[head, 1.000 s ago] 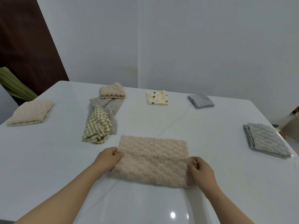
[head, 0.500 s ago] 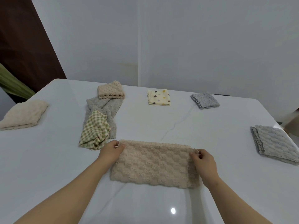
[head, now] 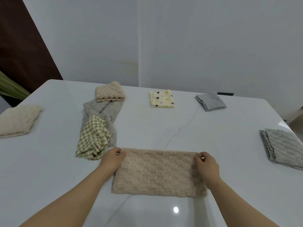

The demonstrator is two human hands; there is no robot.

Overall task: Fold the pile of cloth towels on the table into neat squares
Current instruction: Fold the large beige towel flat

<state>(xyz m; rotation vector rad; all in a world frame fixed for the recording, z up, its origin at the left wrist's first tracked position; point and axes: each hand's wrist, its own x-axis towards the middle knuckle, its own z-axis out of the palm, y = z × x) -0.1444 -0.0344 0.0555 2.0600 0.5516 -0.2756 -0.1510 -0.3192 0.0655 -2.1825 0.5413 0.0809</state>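
Beige towel (head: 159, 174) flat on table (head: 196, 136), 6 o'clock side. Left hand (head: 111, 161) pinches its far-left corner, right hand (head: 206, 167) its far-right corner, fingers curled. Checked cloth (head: 93, 138) at 10 o'clock, just beside left hand. Spotted cloth (head: 161, 99) at 12, folded grey towel (head: 283, 148) at 3.

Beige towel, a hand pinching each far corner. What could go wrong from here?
1. The left hand sits right beside the crumpled green checked cloth; the next fold could snag or drag it.
2. The beige towel looks uneven at its near right corner, so layers may misalign.
3. The table looks glossy; the towel might slide while the right hand folds.
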